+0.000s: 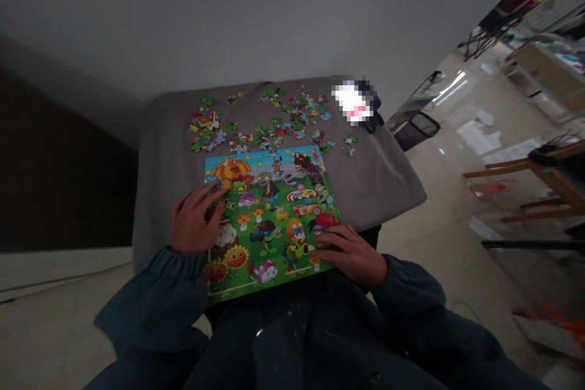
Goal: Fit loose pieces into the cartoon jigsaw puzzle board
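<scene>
1. Left hand (pixel 195 222): rests palm-down over the left edge of the printed board (pixel 276 250), fingers extended and slightly parted, apparently closed round nothing. Blue patch (pixel 214 183) near the fingertips: part of the print or a separate piece, cannot tell which.
2. Right hand (pixel 351 251): lies flat over the lower right edge of the same board, fingers straight and relaxed, with no visible grasp.
3. Step in hand (judgement): appears to be steadying or smoothing the board from both sides, without handling the scattered pieces.
4. Next move (judgement): calls for freeing one hand and reaching past the far edge before taking up any piece.
5. Position of the board: between both hands, near the wearer's body, on the grey cloth (pixel 379 186).
6. Loose puzzle pieces (pixel 299 116): heaped beyond the board, well apart from both hands; small cluster (pixel 350 149) past the upper right corner.
</scene>
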The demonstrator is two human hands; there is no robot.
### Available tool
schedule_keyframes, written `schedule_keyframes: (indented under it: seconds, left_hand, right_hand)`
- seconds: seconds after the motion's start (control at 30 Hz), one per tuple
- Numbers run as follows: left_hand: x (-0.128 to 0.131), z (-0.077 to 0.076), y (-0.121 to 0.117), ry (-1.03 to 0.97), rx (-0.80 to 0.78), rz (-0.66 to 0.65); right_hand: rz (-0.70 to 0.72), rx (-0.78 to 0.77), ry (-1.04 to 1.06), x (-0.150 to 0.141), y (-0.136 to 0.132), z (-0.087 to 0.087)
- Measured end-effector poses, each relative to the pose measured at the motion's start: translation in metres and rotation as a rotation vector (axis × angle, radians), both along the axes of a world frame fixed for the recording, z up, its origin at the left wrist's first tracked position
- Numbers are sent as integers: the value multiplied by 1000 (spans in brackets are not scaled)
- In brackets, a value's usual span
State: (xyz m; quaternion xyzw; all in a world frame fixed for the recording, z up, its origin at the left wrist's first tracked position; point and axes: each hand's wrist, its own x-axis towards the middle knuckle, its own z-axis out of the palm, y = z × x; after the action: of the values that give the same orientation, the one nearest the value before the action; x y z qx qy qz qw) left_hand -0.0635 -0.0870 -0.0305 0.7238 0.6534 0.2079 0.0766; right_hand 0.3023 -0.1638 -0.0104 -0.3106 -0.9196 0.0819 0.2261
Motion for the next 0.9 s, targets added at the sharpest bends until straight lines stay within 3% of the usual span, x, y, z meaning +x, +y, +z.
schedule_keyframes:
  seconds: [0.2,0.43,0.57,0.7,0.9]
  left_hand:
    - [0,0,0,-6,-2,6]
    - [1,1,-1,-12,-9,11]
    - [0,2,-1,-8,-20,8]
    - [-2,3,1,0,-22,0]
    - [-5,1,3,4,-28,-8]
  right_hand:
    - [-124,-29,22,0,-11,5]
    - [-82,-90,38,-13,-27,3]
    - [-87,-108,60,-4,-19,7]
    - [-257,-109,82,30,31,14]
    - [-638,-114,79,80,161,7]
